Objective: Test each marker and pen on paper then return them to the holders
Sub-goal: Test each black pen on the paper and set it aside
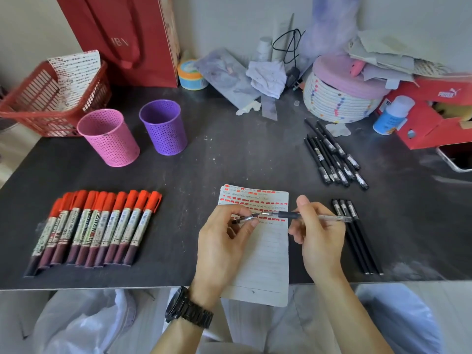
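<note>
Pen (310,216) pinched in right hand (319,233), cap (242,219) pinched in left hand (224,241); misaligned capping risks inked fingers.

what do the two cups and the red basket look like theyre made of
Pink cup and purple cup: thin walls perforated with even rows of small holes and a dull sheen; could be painted sheet metal or moulded plastic, the look leaves it open. Red basket: probably moulded plastic, given its slatted lattice walls, thick rim and uniform red colour.
</note>
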